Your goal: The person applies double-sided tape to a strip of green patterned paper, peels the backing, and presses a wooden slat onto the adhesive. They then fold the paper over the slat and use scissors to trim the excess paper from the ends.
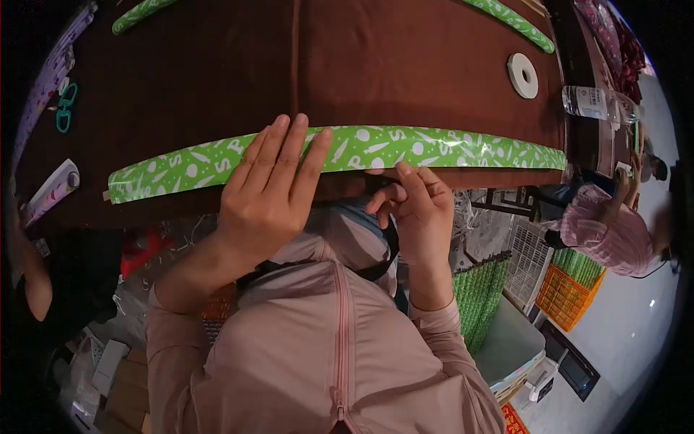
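A long green roll of wrapping paper (pixel 426 148), printed with white letters and carrot-like shapes, lies across the brown table close to its front edge. Flat on its middle rests my left hand (pixel 271 181), fingers stretched and slightly spread. My right hand (pixel 423 206) is at the roll's near edge, right of centre. Its index fingertip touches that edge while the other fingers curl in; the exact grip underneath is partly hidden.
A roll of white tape (pixel 523 75) and a plastic bottle (pixel 589 103) are at right. Teal scissors (pixel 65 107) and a pink-printed roll (pixel 54 192) are at left. More green rolls (pixel 510 23) lie at the far side. Other people (pixel 603 224) are at both sides; an orange crate (pixel 567 296) stands below.
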### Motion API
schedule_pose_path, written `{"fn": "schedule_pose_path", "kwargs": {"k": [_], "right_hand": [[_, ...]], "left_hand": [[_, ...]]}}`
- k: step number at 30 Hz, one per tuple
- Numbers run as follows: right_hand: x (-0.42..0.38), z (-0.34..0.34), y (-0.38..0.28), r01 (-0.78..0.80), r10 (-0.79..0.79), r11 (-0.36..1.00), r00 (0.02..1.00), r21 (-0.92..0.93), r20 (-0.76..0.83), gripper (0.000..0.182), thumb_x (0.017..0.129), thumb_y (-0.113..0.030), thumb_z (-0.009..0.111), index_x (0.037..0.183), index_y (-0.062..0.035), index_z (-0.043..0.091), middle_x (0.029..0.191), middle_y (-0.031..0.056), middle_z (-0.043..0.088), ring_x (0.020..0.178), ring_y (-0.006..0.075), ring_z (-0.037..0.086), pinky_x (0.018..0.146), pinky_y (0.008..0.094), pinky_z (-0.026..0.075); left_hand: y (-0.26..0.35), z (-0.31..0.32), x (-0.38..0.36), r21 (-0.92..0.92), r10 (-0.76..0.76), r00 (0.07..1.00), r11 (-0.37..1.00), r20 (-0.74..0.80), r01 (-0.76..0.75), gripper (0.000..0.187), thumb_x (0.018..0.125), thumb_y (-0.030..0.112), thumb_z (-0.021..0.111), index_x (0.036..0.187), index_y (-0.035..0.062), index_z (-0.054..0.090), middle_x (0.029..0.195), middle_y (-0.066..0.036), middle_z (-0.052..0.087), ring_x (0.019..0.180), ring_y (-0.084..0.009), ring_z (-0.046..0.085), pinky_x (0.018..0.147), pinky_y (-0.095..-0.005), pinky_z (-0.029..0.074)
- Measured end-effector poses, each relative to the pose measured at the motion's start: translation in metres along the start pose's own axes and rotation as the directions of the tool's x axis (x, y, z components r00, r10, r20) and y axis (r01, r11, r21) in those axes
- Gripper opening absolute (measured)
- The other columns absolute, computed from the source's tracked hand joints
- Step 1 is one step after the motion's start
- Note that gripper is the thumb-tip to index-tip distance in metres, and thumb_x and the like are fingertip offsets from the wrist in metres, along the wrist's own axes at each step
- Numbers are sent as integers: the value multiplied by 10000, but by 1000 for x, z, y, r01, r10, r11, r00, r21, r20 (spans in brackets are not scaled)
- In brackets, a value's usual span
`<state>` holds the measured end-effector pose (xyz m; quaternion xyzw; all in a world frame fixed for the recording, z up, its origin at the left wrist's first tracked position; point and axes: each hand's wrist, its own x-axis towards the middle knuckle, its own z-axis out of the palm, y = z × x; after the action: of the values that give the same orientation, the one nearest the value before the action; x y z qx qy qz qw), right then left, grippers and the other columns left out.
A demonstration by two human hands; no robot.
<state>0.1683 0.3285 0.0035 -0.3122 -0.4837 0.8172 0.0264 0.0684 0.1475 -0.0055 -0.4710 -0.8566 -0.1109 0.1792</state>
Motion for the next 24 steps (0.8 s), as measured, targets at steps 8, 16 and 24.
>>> {"fn": "schedule_pose_path", "kwargs": {"k": [8, 16, 24], "right_hand": [[-21, 2, 0, -309, 281, 786, 950, 535, 136, 465, 988, -224, 515, 1370, 31, 437, 1361, 159, 528, 872, 187, 668, 536, 258, 522], [-27, 32, 2, -50, 76, 987, 983, 154, -165, 369, 975, -166, 506, 1259, 69, 497, 1159, 226, 645, 517, 208, 636, 416, 272, 501], [-28, 31, 9, -9, 49, 978, 981, 207, -190, 337, 982, -166, 485, 1246, 42, 511, 927, 209, 704, 367, 132, 481, 345, 240, 384]], "left_hand": [[3, 2, -2, -39, -31, 999, 999, -42, 30, 351, 851, 32, 595, 1195, 15, 662, 1231, -173, 632, 1140, -335, 611, 879, -416, 557], [3, 1, -3, -26, -30, 999, 999, -39, 29, 331, 867, 45, 585, 1186, 29, 673, 1236, -182, 631, 1157, -334, 605, 917, -412, 544], [2, 1, -2, -46, -37, 999, 998, -38, 36, 324, 880, 36, 575, 1189, 31, 673, 1234, -183, 633, 1162, -336, 603, 930, -411, 539]]}}
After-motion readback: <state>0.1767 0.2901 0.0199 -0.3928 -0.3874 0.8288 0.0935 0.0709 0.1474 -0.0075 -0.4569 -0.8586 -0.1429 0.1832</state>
